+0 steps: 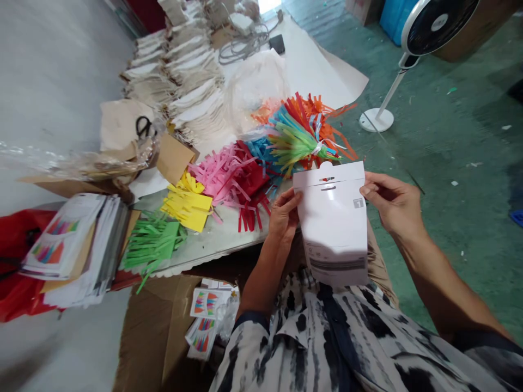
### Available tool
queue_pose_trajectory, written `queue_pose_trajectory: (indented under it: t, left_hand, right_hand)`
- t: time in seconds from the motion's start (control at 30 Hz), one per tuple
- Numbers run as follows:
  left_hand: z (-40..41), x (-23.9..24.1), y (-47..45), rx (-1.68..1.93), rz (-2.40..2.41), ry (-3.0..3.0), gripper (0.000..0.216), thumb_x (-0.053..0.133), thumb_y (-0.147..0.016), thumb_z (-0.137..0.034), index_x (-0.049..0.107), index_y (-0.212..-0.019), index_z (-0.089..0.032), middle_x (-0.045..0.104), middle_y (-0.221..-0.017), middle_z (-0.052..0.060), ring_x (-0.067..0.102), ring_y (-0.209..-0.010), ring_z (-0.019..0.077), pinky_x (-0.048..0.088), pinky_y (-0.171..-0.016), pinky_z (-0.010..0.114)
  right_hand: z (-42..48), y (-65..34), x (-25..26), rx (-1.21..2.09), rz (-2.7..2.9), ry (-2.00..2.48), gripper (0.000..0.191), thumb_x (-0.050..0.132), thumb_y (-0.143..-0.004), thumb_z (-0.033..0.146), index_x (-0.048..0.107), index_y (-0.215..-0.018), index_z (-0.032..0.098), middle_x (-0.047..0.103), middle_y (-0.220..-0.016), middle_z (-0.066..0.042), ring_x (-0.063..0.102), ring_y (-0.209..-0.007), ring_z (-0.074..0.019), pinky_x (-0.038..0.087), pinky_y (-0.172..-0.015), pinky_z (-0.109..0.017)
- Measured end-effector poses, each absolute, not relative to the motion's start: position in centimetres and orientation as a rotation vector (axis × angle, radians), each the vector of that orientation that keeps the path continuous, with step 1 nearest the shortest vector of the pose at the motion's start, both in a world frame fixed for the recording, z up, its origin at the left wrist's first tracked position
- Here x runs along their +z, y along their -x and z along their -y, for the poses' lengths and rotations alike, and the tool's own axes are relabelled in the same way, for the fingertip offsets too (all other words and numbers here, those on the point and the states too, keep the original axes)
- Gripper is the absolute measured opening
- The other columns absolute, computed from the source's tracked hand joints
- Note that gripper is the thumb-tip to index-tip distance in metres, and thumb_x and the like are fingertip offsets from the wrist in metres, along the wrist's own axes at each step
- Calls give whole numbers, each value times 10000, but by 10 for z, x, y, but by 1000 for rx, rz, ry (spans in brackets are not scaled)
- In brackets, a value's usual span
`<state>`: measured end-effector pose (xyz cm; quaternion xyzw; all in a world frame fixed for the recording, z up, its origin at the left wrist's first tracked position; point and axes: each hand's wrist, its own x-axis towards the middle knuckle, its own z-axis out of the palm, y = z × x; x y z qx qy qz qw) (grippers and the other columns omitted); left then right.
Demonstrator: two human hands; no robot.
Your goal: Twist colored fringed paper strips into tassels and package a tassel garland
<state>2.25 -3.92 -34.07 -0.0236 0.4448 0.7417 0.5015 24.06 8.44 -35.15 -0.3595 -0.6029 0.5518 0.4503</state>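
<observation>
I hold a white packaging card upright in front of me, with a hang slot near its top and grey print at its bottom. My left hand pinches its left edge. My right hand grips its upper right edge with closed fingers. Just beyond the card lies a bundle of colourful paper tassels tied with white tape. Piles of pink, red, yellow and green fringed paper lie on the work surface to the left.
A stack of printed cards sits at the left. A cardboard box below holds finished packs. Black scissors and stacks of beige paper lie further back. A white fan stands on the green floor at right.
</observation>
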Motion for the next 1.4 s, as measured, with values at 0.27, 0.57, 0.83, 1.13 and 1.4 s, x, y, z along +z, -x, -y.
queue_pose_trajectory:
  t: [0.27,0.57,0.83,1.13,1.4]
  left_hand:
    - [49,-330,-27,1823,-1220,-215,582,1138,-543,-433,750,-916,-211,837,-855,5,715,-667,125,506,-608,214]
    - [54,-329,-3,1582,-1231,-459,549,1106,-627,-477,735,-951,-234,804,-778,19,719,-642,161,583,-617,252]
    - [48,-319,21,1459,-1192,-609,505,1080,-679,-333,898,-1138,-227,866,-931,85,799,-776,232,659,-690,325]
    - [47,-338,33,1402,-1304,-875,326,917,-878,-362,909,-1200,-307,871,-1036,44,761,-811,176,623,-677,276]
    - [48,-334,27,1373,-1381,-898,178,748,-804,-272,915,-860,-244,856,-1021,63,747,-946,199,579,-752,269]
  right_hand:
    - [-90,-246,-335,1452,1657,878,413,994,-783,473,875,-1146,315,759,-886,6,650,-773,-154,598,-739,-302]
    - [-95,-256,-329,1531,1668,896,394,1053,-681,516,867,-951,296,786,-801,7,675,-679,-153,585,-640,-305]
    - [-111,-254,-321,1457,1855,748,260,974,-813,499,893,-973,311,687,-816,-9,564,-779,-159,499,-674,-309]
    - [-123,-248,-325,1648,2004,609,182,873,-931,501,927,-1094,440,670,-992,-75,620,-919,-220,577,-632,-328]
    - [-123,-251,-318,1344,2251,510,208,730,-1010,389,925,-1059,443,673,-1034,-69,647,-959,-238,534,-815,-411]
